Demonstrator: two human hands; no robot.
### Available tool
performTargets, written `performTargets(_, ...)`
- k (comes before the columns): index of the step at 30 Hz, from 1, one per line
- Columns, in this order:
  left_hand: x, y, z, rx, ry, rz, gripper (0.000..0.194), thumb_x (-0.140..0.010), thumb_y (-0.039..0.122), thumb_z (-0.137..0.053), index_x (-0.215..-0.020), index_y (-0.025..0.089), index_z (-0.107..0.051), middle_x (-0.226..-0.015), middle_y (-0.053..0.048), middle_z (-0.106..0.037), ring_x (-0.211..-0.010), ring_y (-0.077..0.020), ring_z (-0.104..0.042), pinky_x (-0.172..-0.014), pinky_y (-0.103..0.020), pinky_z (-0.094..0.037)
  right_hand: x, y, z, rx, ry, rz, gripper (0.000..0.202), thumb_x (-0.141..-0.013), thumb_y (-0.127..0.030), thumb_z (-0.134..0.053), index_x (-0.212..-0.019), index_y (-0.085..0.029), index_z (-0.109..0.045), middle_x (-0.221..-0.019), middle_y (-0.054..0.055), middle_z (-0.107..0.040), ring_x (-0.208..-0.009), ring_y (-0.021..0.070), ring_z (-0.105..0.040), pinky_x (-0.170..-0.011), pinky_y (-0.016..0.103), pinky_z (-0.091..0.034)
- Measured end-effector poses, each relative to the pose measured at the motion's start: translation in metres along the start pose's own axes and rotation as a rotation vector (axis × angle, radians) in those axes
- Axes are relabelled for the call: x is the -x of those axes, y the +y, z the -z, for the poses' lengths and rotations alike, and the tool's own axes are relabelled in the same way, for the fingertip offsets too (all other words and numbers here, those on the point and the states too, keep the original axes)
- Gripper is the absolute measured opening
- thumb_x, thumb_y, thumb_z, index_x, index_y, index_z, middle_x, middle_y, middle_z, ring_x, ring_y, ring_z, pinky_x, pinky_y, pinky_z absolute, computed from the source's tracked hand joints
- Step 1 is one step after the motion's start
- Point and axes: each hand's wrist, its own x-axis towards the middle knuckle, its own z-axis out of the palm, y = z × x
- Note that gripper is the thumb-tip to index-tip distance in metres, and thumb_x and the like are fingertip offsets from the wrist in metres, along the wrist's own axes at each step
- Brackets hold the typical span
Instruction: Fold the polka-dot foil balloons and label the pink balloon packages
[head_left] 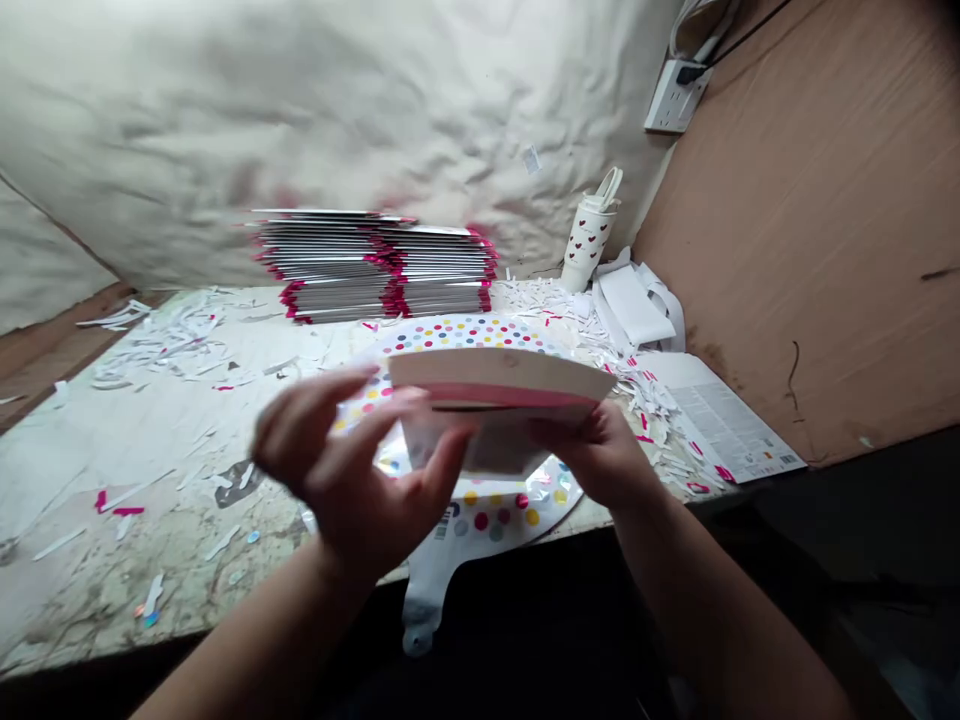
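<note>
My right hand (611, 455) grips the right end of a flat card envelope (495, 372), pale with a pink band and a dark slit along its front. My left hand (367, 470) is at the envelope's left end, blurred by motion, its fingers spread and its thumb across the lower front. Whether the left fingertips press on the card cannot be made out. Below the envelope a flat, white foil balloon (487, 525) with coloured dots lies on the table, its clear tail hanging over the front edge. The hands and envelope hide its middle.
Two side-by-side stacks of pink-edged flat packets (375, 268) stand against the covered wall. A white tumbler with hearts (589, 240) is at the back right, near white paper strips (637, 305) and a printed card (731, 415). Paper scraps litter the table (247, 420). A power strip (677, 95) hangs above.
</note>
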Motion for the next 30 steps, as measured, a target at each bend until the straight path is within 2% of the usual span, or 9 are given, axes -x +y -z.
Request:
performTargets(3,0.012,0.0,-0.007,0.426,-0.111,0.335,0.08,-0.066,0.04,-0.073,-0.132,0.023,-0.031,-0.13,-0.009,-0.045,-0.127,-0.0329,-0.033,-0.097,-0.048,-0.037,0.002,0.003,-0.003,-0.061,0.065,0.026,0.022,-0.072,-0.02,-0.07,-0.094,-0.023,-0.069,-0.095,0.001,-0.07,-0.092,0.0197,-0.063,-0.084,0.036,-0.05)
performTargets(5,0.022,0.001,-0.013,0.722,-0.325,0.579,0.077,-0.068,0.036,-0.072,-0.132,0.021,-0.032,-0.125,-0.011,-0.051,-0.118,-0.0304,-0.047,-0.091,-0.043,-0.045,0.002,0.004,-0.004,-0.041,0.056,0.011,0.025,-0.068,-0.019,-0.073,-0.093,-0.023,-0.069,-0.093,0.001,-0.071,-0.089,0.0198,-0.064,-0.082,0.036,-0.052)
performTargets(7,0.03,0.005,-0.016,0.893,-0.391,0.744,0.065,-0.067,0.027,-0.074,-0.124,0.02,-0.043,-0.115,-0.01,-0.06,-0.106,-0.0268,-0.056,-0.086,-0.038,-0.049,0.004,0.004,-0.007,-0.01,0.058,-0.01,0.028,-0.065,-0.019,-0.075,-0.092,-0.022,-0.069,-0.092,0.002,-0.071,-0.088,0.0205,-0.065,-0.081,0.036,-0.053)
performTargets(11,0.026,0.008,-0.006,0.974,-0.352,0.948,0.039,-0.064,0.022,-0.076,-0.1,0.019,-0.062,-0.095,-0.004,-0.069,-0.092,-0.0237,-0.063,-0.079,-0.033,-0.052,0.004,0.0,-0.005,-0.008,0.173,0.069,0.026,-0.062,-0.024,-0.078,-0.086,-0.022,-0.066,-0.085,0.001,-0.07,-0.083,0.0192,-0.065,-0.076,0.034,-0.054)
performTargets(14,0.023,0.0,0.002,1.016,-0.466,1.085,0.022,-0.069,0.028,-0.072,-0.087,0.017,-0.067,-0.085,-0.004,-0.07,-0.083,-0.0219,-0.064,-0.073,-0.031,-0.052,-0.006,-0.004,0.008,0.103,0.212,0.127,0.016,-0.071,-0.034,-0.07,-0.076,-0.02,-0.063,-0.075,0.0,-0.068,-0.071,0.0154,-0.062,-0.064,0.028,-0.051)
performTargets(18,0.042,-0.016,-0.005,1.08,-0.807,1.285,0.027,-0.07,0.037,-0.068,-0.062,0.013,-0.06,-0.051,0.0,-0.057,-0.045,-0.0086,-0.051,-0.042,-0.018,-0.039,-0.02,0.003,0.025,0.621,0.206,0.024,0.029,-0.084,-0.041,-0.053,-0.068,-0.017,-0.06,-0.06,0.001,-0.06,-0.055,0.0133,-0.056,-0.054,0.027,-0.045)
performTargets(21,0.064,-0.015,-0.014,1.064,-0.805,1.478,0.031,-0.066,0.04,-0.069,-0.058,0.013,-0.056,-0.042,0.003,-0.05,-0.037,-0.0064,-0.044,-0.037,-0.017,-0.032,-0.014,0.017,0.017,0.942,0.152,0.178,0.017,-0.086,-0.028,-0.051,-0.082,-0.017,-0.064,-0.076,0.005,-0.065,-0.072,0.0165,-0.06,-0.07,0.03,-0.047)
performTargets(25,0.074,0.001,-0.016,1.023,-0.778,1.509,0.032,-0.065,0.04,-0.067,-0.056,0.011,-0.056,-0.042,0.0,-0.053,-0.039,-0.0074,-0.047,-0.042,-0.018,-0.036,0.011,0.03,-0.015,1.034,-0.178,0.293,0.018,-0.086,-0.014,-0.047,-0.088,-0.017,-0.065,-0.085,0.006,-0.066,-0.081,0.0168,-0.06,-0.075,0.029,-0.047)
performTargets(30,0.072,0.013,-0.012,0.953,-0.802,1.456,0.032,-0.068,0.039,-0.063,-0.052,0.012,-0.056,-0.04,0.0,-0.053,-0.038,-0.0075,-0.046,-0.042,-0.019,-0.035,0.025,0.034,-0.031,1.155,-0.195,0.293,0.018,-0.087,-0.014,-0.046,-0.083,-0.016,-0.064,-0.082,0.008,-0.064,-0.08,0.0178,-0.058,-0.073,0.029,-0.047)
